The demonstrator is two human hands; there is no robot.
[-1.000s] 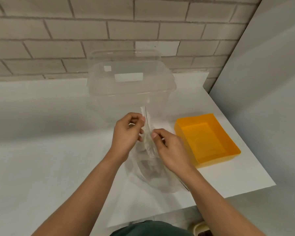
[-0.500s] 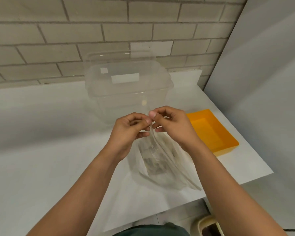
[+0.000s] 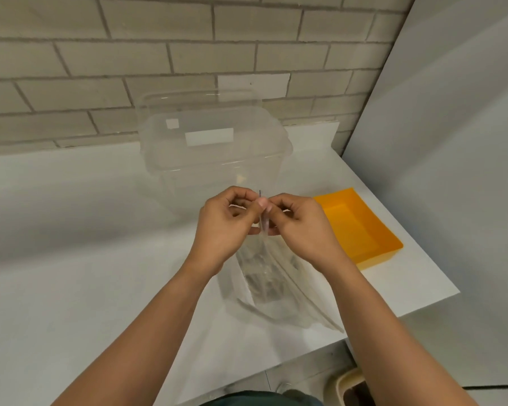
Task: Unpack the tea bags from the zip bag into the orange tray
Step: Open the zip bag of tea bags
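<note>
Left hand: fingers curled, pinching the top edge of the clear plastic zip bag.
Right hand: pinching the same edge, fingertips meeting the left's.
Zip bag: hangs over the white table, dark tea bags inside.
Rectangular orange plastic tray: right of the hands.
Clear plastic tub: behind the hands.

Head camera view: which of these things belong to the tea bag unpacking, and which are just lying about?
Belong to the job:
zip bag, pinched at its top by the left hand and the right hand
tea bags, dimly visible inside it
orange tray, nothing in it yet

Just lying about:
clear plastic box behind the hands
beige object on the floor, mostly cut off
</note>
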